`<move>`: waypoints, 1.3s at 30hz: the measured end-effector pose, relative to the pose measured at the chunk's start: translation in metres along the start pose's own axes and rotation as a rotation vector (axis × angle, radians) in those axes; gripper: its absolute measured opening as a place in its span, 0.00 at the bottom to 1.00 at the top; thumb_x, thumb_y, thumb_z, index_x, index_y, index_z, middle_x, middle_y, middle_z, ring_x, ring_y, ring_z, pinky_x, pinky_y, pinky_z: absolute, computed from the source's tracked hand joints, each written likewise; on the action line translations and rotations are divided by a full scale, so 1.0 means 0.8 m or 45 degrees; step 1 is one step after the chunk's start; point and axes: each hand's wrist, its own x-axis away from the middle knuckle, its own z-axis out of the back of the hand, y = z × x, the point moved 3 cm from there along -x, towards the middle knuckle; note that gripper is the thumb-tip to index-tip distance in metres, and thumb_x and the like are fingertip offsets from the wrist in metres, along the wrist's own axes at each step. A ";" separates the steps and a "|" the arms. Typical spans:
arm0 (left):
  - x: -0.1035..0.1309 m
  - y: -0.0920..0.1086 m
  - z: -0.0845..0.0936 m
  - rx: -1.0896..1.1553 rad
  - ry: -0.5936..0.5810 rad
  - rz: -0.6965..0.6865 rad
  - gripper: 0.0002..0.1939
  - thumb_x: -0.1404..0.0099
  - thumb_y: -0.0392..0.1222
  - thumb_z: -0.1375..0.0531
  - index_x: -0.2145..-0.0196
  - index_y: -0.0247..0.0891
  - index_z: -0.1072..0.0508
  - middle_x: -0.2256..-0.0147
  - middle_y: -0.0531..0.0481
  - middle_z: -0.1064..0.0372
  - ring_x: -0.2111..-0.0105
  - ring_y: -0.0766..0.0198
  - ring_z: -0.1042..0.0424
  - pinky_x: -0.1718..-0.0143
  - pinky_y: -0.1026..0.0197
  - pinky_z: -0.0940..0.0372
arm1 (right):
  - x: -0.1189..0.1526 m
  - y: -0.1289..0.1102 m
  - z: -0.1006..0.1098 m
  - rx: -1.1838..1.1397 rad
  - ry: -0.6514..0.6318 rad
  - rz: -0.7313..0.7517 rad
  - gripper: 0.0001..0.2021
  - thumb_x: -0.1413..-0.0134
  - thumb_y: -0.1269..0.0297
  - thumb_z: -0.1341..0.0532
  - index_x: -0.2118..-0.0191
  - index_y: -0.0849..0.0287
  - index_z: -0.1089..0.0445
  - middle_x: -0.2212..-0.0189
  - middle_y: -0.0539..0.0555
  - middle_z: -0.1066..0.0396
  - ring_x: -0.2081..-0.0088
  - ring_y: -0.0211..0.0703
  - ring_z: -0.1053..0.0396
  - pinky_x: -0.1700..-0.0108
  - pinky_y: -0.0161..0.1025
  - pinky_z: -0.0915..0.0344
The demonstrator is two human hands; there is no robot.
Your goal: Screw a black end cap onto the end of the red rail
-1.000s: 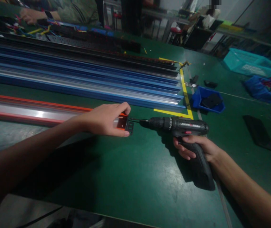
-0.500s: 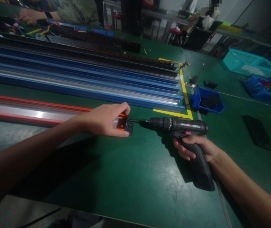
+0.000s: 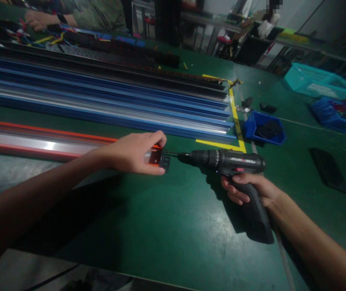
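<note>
My left hand [image 3: 133, 152] grips the right end of a long orange-edged metal profile [image 3: 39, 142], its thumb and fingers on either side of a black end cap [image 3: 165, 161]. In my right hand [image 3: 248, 188] is a black power drill [image 3: 239, 161], held by its handle with the body level. The drill's long bit points left, and its tip meets the upper part of the end cap. Whether a screw sits there is too small to tell.
Blue and black profiles [image 3: 115, 109] lie behind, ending at yellow tape [image 3: 235, 117]. To the right are a blue bin [image 3: 265, 127], a teal basket [image 3: 321, 81], another blue bin [image 3: 339, 115] and a dark flat object [image 3: 329, 169]. Another person's hand [image 3: 39, 20] shows at the back left.
</note>
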 end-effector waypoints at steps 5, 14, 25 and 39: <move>0.000 0.002 0.001 0.007 -0.011 0.003 0.33 0.39 0.69 0.34 0.48 0.45 0.36 0.54 0.47 0.25 0.58 0.52 0.25 0.59 0.58 0.40 | -0.001 -0.001 0.000 0.028 -0.008 0.013 0.09 0.37 0.64 0.29 0.58 0.67 0.19 0.71 0.52 0.24 0.80 0.30 0.37 0.72 0.32 0.27; 0.000 0.001 0.001 0.009 -0.003 0.002 0.33 0.39 0.69 0.34 0.48 0.44 0.36 0.53 0.47 0.25 0.58 0.52 0.24 0.59 0.58 0.39 | -0.001 -0.002 0.000 0.029 -0.021 0.025 0.09 0.36 0.64 0.29 0.58 0.68 0.19 0.70 0.53 0.24 0.80 0.29 0.35 0.71 0.31 0.26; 0.000 0.000 0.000 0.011 -0.001 0.001 0.34 0.39 0.70 0.34 0.48 0.44 0.36 0.53 0.47 0.25 0.58 0.52 0.24 0.59 0.57 0.40 | -0.002 0.000 0.003 0.012 -0.050 0.006 0.10 0.35 0.64 0.30 0.55 0.68 0.20 0.69 0.52 0.25 0.80 0.29 0.35 0.70 0.31 0.26; 0.000 0.005 0.002 0.014 -0.004 0.001 0.33 0.39 0.68 0.33 0.48 0.44 0.36 0.54 0.47 0.25 0.59 0.52 0.25 0.59 0.57 0.40 | -0.002 0.000 0.001 0.007 -0.054 0.023 0.11 0.35 0.65 0.30 0.54 0.69 0.19 0.68 0.54 0.24 0.80 0.29 0.34 0.70 0.32 0.25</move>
